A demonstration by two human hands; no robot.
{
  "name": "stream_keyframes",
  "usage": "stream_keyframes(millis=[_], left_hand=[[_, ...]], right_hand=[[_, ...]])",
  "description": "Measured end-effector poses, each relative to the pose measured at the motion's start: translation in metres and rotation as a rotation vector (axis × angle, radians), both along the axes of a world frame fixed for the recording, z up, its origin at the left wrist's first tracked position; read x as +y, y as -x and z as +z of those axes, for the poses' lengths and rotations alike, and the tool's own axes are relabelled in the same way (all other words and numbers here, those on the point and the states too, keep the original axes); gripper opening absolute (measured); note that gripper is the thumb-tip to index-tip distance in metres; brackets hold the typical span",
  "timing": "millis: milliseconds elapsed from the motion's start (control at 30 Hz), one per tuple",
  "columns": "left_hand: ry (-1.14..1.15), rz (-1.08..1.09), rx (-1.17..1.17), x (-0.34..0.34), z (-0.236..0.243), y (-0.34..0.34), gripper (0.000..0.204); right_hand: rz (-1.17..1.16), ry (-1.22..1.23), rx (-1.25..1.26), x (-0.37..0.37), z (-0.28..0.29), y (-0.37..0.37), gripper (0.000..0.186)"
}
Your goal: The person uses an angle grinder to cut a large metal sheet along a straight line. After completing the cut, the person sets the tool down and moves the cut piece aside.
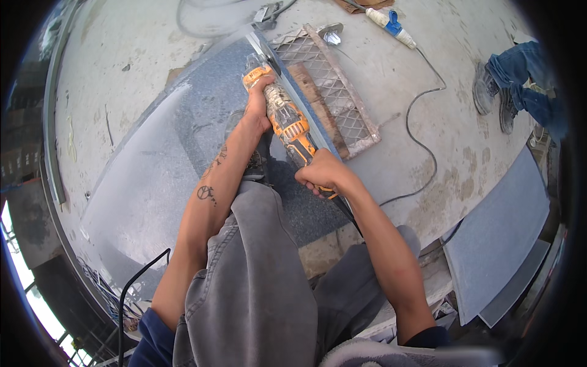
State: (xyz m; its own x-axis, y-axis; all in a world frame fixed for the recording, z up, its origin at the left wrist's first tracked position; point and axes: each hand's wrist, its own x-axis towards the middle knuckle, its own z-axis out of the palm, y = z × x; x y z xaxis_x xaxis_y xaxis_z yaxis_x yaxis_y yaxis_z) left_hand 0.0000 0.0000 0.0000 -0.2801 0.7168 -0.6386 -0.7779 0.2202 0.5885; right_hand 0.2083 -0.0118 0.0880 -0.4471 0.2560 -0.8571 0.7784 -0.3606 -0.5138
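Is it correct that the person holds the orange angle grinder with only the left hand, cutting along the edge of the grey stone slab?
Not quite. The head view shows both hands on the orange angle grinder: the left hand grips its front near the disc, and the right hand holds its rear handle. The rest is right: the tool runs along the edge of the grey stone slab.

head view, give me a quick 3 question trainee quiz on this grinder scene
1. True or false: both hands grip the orange angle grinder.
2. Which hand is nearer the disc end? A) left hand B) right hand
3. Fill in: the grinder runs along the edge of a grey stone ____.

Key: 1 true. 2 A. 3 slab; a metal mesh panel lies just beyond that edge, and another person's boots stand at the far right.
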Motion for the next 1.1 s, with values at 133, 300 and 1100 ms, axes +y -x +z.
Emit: stream_keyframes(millis=[133,300,1100], left_hand=[[0.036,-0.025,-0.062,-0.007,0.007,-0.009,0.044],[0.058,0.001,-0.032,-0.015,0.013,-0.027,0.043],[0.05,-0.026,-0.037,-0.012,-0.003,-0.024,0.045]], right_hand=[[0.0,0.017,-0.025,-0.007,-0.001,-0.007,0.012],[-0.015,0.02,-0.035,-0.014,0.007,-0.021,0.011],[0.001,0.0,-0.03,-0.012,-0.011,-0.027,0.015]])
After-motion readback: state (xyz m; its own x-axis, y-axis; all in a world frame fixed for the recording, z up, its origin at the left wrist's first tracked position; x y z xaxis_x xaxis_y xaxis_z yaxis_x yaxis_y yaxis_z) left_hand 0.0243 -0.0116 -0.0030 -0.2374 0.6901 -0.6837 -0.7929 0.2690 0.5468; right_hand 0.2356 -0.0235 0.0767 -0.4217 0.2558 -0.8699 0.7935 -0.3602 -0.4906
